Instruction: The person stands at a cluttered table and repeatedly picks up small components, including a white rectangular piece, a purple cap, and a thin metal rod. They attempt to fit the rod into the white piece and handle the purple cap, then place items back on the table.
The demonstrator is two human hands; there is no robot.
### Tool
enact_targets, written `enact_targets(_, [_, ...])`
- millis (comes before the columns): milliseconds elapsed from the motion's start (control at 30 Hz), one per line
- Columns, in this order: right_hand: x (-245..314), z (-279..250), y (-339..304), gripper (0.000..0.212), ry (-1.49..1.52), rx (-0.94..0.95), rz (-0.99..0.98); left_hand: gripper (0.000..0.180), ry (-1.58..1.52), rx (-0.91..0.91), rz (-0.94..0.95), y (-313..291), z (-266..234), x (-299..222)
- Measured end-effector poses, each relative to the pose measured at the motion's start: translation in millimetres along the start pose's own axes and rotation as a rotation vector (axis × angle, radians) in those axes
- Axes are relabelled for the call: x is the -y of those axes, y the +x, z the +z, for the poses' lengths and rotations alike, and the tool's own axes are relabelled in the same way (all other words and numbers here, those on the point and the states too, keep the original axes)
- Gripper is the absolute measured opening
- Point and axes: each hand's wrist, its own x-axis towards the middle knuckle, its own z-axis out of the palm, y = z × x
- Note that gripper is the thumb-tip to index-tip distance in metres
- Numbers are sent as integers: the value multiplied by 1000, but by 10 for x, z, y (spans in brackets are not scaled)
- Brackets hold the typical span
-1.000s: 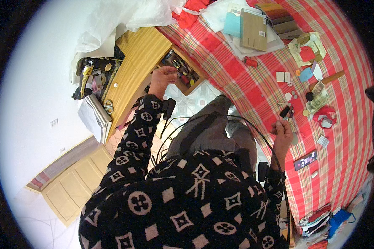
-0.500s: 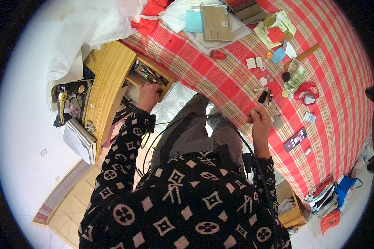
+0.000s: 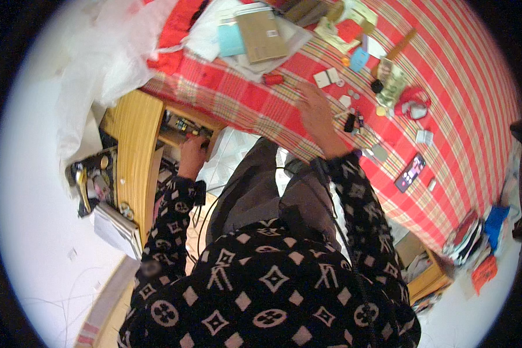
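My left hand (image 3: 192,155) is at the open drawer (image 3: 213,138) of a wooden cabinet, its fingertips dipping in over the near side. Small mixed items (image 3: 182,124) lie in that drawer; what the fingers touch is hidden. Over the red plaid bed cover (image 3: 255,104) reaches my right hand (image 3: 318,119), back upward, its fingers stretched out and somewhat blurred. Nothing shows in it. Just beyond its fingertips lies a small red cylinder (image 3: 274,79), apart from them. A white card-like pair (image 3: 326,77) is to the right of the fingers.
Farther right on the cover are a phone (image 3: 410,173), a red ring-shaped roll (image 3: 413,103), banknotes (image 3: 393,87), a wooden ruler (image 3: 401,43) and a blue tag (image 3: 359,59). A brown folder (image 3: 261,36) lies at the back. Scissors (image 3: 126,210) sit on the cabinet; a cable (image 3: 214,203) hangs by my legs.
My right hand has moved forward and left across the bed, from a pinched shape to stretched fingers. My left hand stays at the drawer. The whole view has shifted and turned slightly.
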Motion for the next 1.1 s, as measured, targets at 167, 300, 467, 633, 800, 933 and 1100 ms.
enact_targets(167, [-37,628,460,28,-298,117,-35,33,-199,42,75,-12,-87,37])
enact_targets(300, [-65,710,350,27,-445,33,-37,26,-218,23,88,-79,-197,68])
enact_targets(467, [-64,293,99,37,33,-59,327,18,-366,-105,14,38,-658,-319])
enact_targets(633, [185,-338,-287,39,144,-128,141,20,-641,62,139,204,-1172,-1470])
enact_targets(800, [704,-628,-684,42,99,-154,104,37,-1022,550,161,434,-994,-2604])
enact_targets(933, [862,-913,-928,44,50,-282,138,35,-1069,773,234,452,-829,-3092])
enact_targets(1100, [894,-1225,-1320,37,240,-496,320,28,-1077,831,383,381,-712,-3385])
